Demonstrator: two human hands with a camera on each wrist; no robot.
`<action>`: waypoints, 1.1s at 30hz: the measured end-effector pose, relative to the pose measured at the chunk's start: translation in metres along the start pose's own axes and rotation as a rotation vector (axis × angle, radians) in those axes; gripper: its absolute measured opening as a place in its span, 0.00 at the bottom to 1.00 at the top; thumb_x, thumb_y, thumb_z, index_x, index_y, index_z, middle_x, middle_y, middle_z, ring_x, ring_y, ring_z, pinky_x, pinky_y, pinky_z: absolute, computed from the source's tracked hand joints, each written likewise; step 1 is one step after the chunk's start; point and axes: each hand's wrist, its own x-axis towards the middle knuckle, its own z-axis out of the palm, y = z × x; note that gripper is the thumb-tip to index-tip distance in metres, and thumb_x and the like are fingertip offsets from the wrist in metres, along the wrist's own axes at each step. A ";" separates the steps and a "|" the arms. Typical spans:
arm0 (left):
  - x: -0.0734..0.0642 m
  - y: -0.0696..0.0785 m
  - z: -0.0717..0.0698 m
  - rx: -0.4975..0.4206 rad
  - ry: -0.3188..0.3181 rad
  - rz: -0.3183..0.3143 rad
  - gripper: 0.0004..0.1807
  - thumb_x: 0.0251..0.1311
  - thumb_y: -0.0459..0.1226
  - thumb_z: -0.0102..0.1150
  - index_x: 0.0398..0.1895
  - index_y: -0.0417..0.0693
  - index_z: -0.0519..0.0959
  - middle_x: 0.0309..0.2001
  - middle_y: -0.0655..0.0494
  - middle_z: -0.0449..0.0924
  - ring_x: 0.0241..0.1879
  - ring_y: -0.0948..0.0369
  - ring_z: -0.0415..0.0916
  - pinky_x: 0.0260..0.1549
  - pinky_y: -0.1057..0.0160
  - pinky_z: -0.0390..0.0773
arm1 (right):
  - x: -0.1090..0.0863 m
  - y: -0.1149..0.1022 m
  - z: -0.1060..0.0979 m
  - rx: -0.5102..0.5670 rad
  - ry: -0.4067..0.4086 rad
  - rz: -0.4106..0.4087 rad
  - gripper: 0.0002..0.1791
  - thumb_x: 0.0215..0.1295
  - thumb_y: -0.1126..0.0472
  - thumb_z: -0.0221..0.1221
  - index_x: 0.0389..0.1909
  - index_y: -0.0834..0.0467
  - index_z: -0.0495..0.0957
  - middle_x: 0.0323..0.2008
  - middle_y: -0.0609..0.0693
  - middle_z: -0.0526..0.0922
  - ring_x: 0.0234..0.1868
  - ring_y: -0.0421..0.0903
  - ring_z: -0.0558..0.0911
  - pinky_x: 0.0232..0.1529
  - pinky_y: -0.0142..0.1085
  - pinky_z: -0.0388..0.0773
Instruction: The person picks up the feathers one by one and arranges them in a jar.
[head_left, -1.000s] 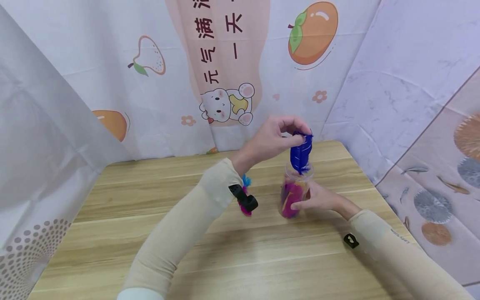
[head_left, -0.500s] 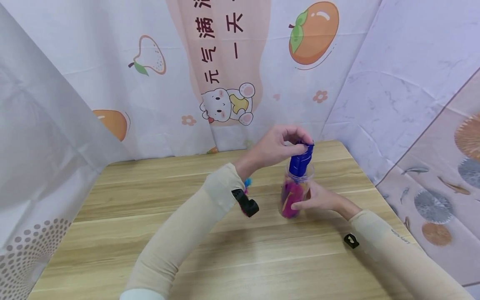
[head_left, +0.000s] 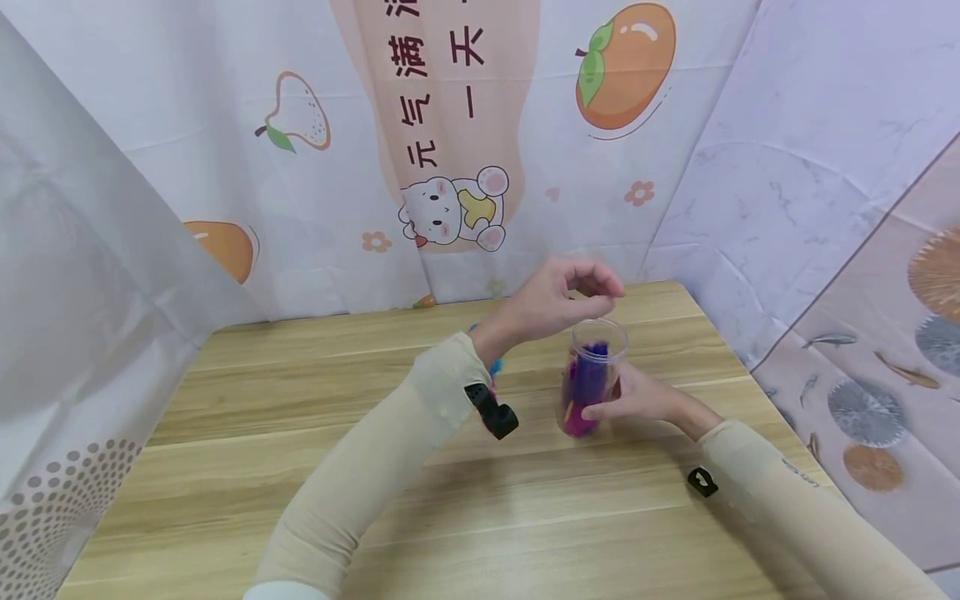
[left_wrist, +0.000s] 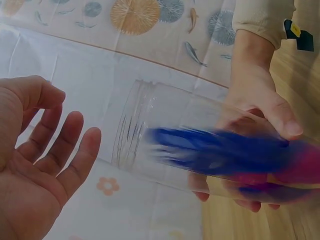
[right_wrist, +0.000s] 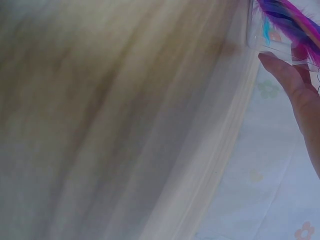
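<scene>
A clear plastic jar (head_left: pixel 615 355) without a lid stands upright on the wooden table, and my right hand (head_left: pixel 637 396) grips its side from the right. Through the wall I see a dark blue feather (left_wrist: pixel 215 150) and pink feathers (left_wrist: pixel 302 162) lower down; the right wrist view shows more pink and purple feathers (right_wrist: pixel 292 22). Just above the jar's mouth hovers my left hand (head_left: pixel 558 296), its fingers loosely bent with nothing between them. Past the left wrist, partly hidden by it, pink and light blue feathers (head_left: pixel 496 367) lie on the table.
The wooden table (head_left: pixel 300 450) ends at a printed cloth backdrop (head_left: pixel 315 208) behind and another cloth (head_left: pixel 825 292) on the right. Each forearm wears a pale sleeve, with a black strap device (head_left: pixel 491 410) at the left wrist.
The left hand has lowered the blue feather into the jar and let go of it; the feather now sits inside. The right hand keeps its hold on the jar, which has not moved.
</scene>
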 end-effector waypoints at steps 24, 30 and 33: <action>-0.014 -0.011 -0.013 0.011 0.037 -0.078 0.06 0.66 0.25 0.60 0.44 0.36 0.81 0.42 0.49 0.83 0.41 0.58 0.80 0.43 0.61 0.82 | 0.001 -0.003 0.001 0.044 -0.005 0.006 0.48 0.57 0.71 0.71 0.74 0.63 0.53 0.63 0.66 0.73 0.63 0.47 0.75 0.65 0.32 0.68; -0.021 -0.014 -0.023 0.012 -0.004 -0.159 0.08 0.65 0.25 0.62 0.46 0.36 0.80 0.43 0.48 0.81 0.42 0.55 0.80 0.42 0.60 0.83 | 0.001 -0.004 0.001 0.052 -0.015 0.018 0.50 0.57 0.71 0.71 0.74 0.66 0.50 0.62 0.66 0.74 0.61 0.49 0.77 0.63 0.34 0.72; -0.024 -0.015 -0.026 0.037 -0.052 -0.183 0.09 0.65 0.26 0.63 0.48 0.36 0.79 0.44 0.47 0.80 0.45 0.55 0.79 0.45 0.60 0.82 | 0.001 -0.005 0.001 0.052 -0.020 0.015 0.49 0.58 0.71 0.71 0.74 0.62 0.51 0.62 0.64 0.76 0.61 0.49 0.78 0.62 0.35 0.73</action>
